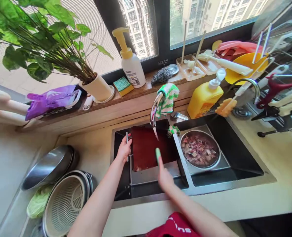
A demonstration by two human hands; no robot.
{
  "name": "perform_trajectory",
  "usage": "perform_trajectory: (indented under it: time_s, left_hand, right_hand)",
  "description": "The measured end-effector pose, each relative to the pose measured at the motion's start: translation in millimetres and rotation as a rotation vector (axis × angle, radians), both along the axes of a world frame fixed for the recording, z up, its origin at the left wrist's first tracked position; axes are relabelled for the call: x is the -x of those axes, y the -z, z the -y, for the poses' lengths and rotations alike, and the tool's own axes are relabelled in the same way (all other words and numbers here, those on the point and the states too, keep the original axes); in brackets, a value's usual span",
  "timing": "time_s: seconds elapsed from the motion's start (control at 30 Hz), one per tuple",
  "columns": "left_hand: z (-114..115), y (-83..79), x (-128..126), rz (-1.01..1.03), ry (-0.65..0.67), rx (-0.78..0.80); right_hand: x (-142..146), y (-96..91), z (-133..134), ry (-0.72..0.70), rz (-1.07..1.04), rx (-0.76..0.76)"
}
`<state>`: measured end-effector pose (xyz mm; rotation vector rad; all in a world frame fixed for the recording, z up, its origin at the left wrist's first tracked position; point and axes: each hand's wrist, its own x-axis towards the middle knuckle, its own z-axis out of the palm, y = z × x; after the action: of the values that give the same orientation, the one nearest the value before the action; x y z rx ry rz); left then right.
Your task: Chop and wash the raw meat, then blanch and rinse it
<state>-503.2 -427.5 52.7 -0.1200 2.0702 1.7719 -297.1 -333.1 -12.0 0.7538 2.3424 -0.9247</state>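
Note:
In the left sink basin a dark red cutting board point(146, 149) with a metal bar handle on its left side stands tilted. My left hand point(124, 149) is closed around that handle point(127, 144). To the right, my right hand point(165, 176), slightly blurred, grips a slim light-green thing point(158, 154) with a rounded end, in front of the board; its kind is unclear and its lower part is hidden in my fingers. Water runs from the chrome faucet point(154, 113) toward the board. A green-and-white striped cloth point(169, 97) hangs on the faucet.
In the right basin sits a round metal bowl point(219, 161) of cut meat in liquid. A yellow pump bottle point(202, 100) stands behind the sink. Colanders point(64, 200) and metal bowls point(47, 166) are at left. The sill holds a potted plant point(96, 87), sponge point(123, 86) and white pump bottle point(133, 70).

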Motion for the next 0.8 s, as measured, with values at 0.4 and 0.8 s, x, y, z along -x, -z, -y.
perform_trajectory:
  time_s: [0.4, 0.8]
  left_hand:
    - [13, -1.5, -5, 0.086, 0.002, -0.037]
    - [13, -4.2, -16, 0.087, 0.011, -0.067]
  right_hand:
    - [25, 0.7, -22, 0.135, 0.077, -0.002]
    - [83, -2.1, -47, 0.053, 0.026, 0.021]
